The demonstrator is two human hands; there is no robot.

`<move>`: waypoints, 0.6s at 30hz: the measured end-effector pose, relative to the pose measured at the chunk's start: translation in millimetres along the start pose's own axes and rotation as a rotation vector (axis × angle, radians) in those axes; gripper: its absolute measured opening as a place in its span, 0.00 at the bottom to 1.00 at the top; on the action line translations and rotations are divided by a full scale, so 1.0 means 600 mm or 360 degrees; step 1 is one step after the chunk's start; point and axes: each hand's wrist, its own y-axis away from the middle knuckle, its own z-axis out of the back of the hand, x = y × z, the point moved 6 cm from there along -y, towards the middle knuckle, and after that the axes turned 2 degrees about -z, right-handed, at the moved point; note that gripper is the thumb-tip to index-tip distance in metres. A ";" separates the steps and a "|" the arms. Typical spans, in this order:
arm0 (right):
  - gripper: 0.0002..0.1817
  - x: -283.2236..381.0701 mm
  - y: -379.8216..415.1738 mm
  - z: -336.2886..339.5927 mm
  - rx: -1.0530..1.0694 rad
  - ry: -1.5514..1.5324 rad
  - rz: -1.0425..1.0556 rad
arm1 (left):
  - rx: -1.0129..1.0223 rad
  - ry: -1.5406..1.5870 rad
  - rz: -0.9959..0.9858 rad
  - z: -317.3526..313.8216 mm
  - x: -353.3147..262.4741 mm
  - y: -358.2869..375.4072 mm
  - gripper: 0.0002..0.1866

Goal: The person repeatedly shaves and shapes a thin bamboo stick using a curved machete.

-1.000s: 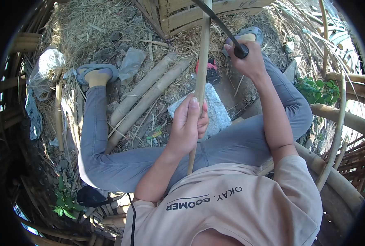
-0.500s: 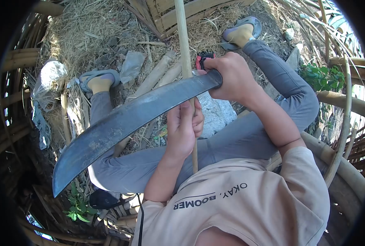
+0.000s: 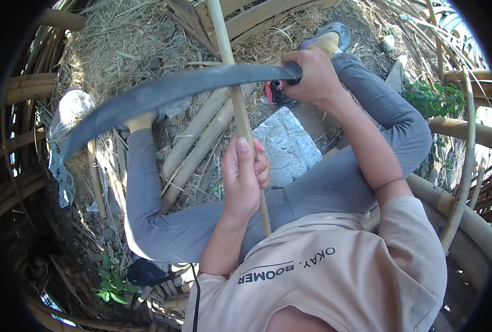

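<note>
My left hand [image 3: 245, 169] is wrapped round a thin strip of split bamboo [image 3: 241, 113], its thumb lying along the strip. The strip slants up and away, with its lower end at my lap. My right hand [image 3: 315, 77] grips a machete [image 3: 163, 91] by its handle, which is mostly hidden in the fist. The long, dark, curved blade points left and crosses the strip above my left hand, slightly blurred at the tip. Beneath the hands, a pale flat-topped stone [image 3: 288, 146] rests on the ground between my legs.
Two bamboo poles [image 3: 199, 135] lie left of the stone. A small red and black object [image 3: 277, 95] is near my right hand. At the top stands a slatted wooden frame [image 3: 257, 21]. Plastic bags [image 3: 75, 108] and bamboo railings [image 3: 459, 130] flank the sides. Dry straw covers the ground.
My right hand and the machete have moved up and away along the strip, with the blade swung flatter. The strip's upper end has tilted left; my left hand keeps its hold.
</note>
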 end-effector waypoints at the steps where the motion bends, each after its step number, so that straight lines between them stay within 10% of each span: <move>1: 0.09 -0.047 -0.018 -0.003 -0.0050 -0.0147 -0.0182 | -0.0007 -0.0025 0.0028 -0.001 0.004 0.003 0.18; 18: 0.16 0.076 0.063 -0.032 0.0410 -0.0077 0.0135 | -0.0397 -0.0700 -0.0130 0.007 0.011 -0.019 0.12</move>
